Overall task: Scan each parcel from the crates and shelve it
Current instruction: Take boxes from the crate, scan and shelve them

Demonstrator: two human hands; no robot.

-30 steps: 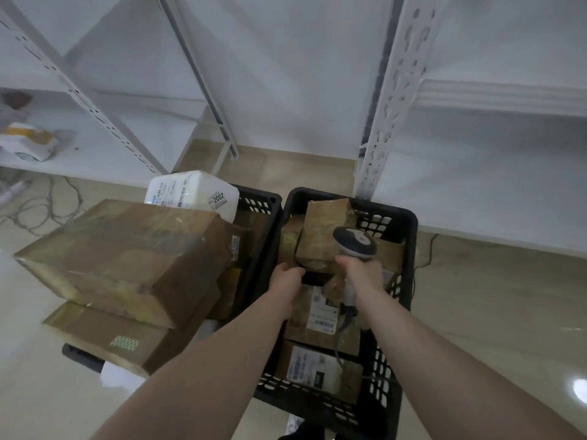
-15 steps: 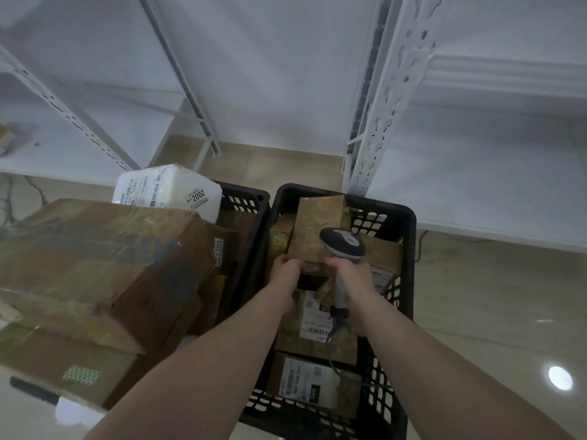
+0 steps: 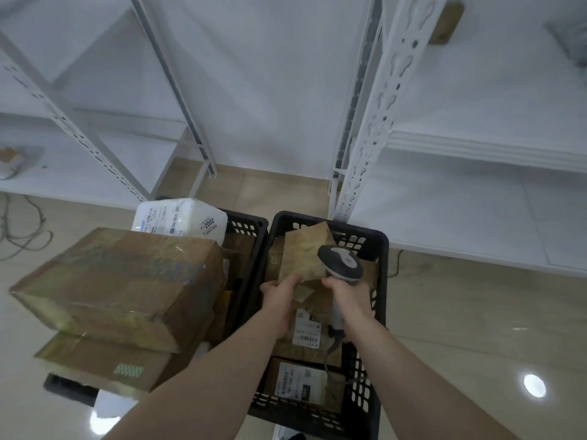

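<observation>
Two black crates stand side by side on the floor. The right crate point(image 3: 378, 246) holds several brown cardboard parcels with white labels. My left hand point(image 3: 279, 292) grips the near end of a small brown parcel point(image 3: 303, 254) that tilts up above the others. My right hand point(image 3: 346, 292) holds a grey barcode scanner point(image 3: 341, 260), its head right beside that parcel and its cable trailing down into the crate. The left crate point(image 3: 251, 223) is piled with big taped boxes point(image 3: 127, 281) and a white parcel point(image 3: 181, 219) marked 2002.
White metal shelving stands behind the crates: a shelf board at the right point(image 3: 476, 198) and another at the left point(image 3: 63, 173) with a small item at its far left edge point(image 3: 8, 158). A perforated upright point(image 3: 371, 128) rises just behind the right crate. Cables lie on the floor at left point(image 3: 22, 227).
The small brown parcel has been lifted and tilted a little higher in my left hand, and the scanner stays close beside it. My view has tilted up slightly.
</observation>
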